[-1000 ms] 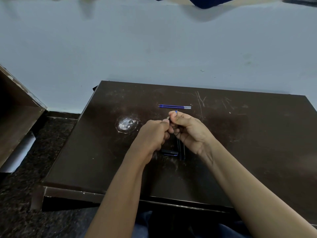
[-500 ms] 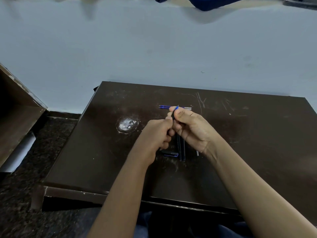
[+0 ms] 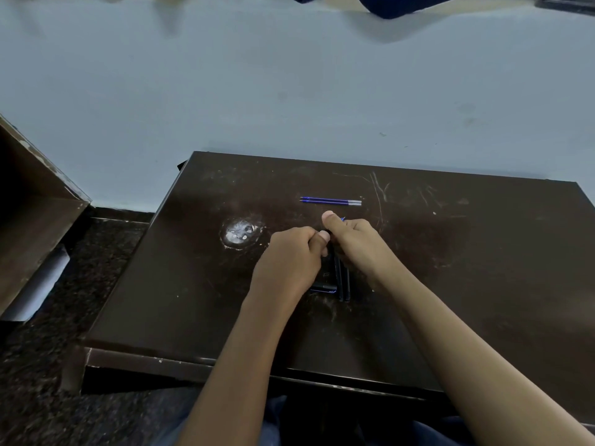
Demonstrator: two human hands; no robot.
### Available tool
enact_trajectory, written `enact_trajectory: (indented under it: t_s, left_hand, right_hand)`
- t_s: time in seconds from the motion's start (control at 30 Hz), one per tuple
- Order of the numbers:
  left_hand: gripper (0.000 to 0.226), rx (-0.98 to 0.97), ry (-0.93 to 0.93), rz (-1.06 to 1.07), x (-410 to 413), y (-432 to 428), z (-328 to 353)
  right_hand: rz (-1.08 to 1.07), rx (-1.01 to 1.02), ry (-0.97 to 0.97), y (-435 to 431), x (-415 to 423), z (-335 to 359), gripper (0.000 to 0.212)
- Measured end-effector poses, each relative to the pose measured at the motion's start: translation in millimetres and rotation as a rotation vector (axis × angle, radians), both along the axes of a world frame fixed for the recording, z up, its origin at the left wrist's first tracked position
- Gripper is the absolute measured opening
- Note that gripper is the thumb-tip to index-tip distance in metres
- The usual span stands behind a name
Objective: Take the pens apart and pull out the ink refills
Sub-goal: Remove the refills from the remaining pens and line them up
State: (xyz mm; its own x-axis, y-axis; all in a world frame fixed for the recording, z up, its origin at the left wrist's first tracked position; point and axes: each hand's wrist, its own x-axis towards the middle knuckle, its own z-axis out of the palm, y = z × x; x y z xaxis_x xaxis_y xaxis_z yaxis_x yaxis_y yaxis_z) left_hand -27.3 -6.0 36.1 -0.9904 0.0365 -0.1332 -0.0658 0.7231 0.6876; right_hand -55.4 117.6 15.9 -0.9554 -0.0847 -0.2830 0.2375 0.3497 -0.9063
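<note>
Two blue ink refills [image 3: 330, 201] lie extracted on the worktop [image 3: 450, 284]. Left hand [image 3: 289, 255] and right hand [image 3: 354, 243] both grip another pen [image 3: 343, 218]; its refill probably remains inside.

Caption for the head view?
Left hand and right hand grip a pen over the table; two blue refills lie beyond, pen parts beneath.
</note>
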Motion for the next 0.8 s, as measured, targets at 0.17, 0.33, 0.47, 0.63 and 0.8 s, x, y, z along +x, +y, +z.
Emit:
enact_trajectory:
  t_s: [0.17, 0.33, 0.47, 0.63, 0.8]
  left_hand:
    - [0.042, 0.262, -0.155, 0.000, -0.1, 1.7, 11.2]
    - [0.042, 0.675, -0.403, -0.015, -1.2, -0.6, 24.1]
    - [0.042, 0.471, -0.221, 0.038, -2.4, -1.2, 15.4]
    - [0.040, 0.340, -0.133, 0.074, -2.6, -2.8, 9.6]
    - [0.039, 0.311, -0.130, 0.093, -2.8, -2.7, 7.1]
  right_hand:
    - [0.097, -0.109, 0.131, 5.2, 0.9, 7.5, 0.059]
    - [0.139, -0.222, 0.193, 10.9, -1.7, 8.1, 0.049]
    - [0.202, -0.261, 0.200, 8.8, -2.0, 1.8, 0.047]
    - [-0.006, -0.392, 0.137, 4.8, -2.4, 0.6, 0.032]
    - [-0.135, -0.632, -0.071, 7.9, -5.6, 6.1, 0.012]
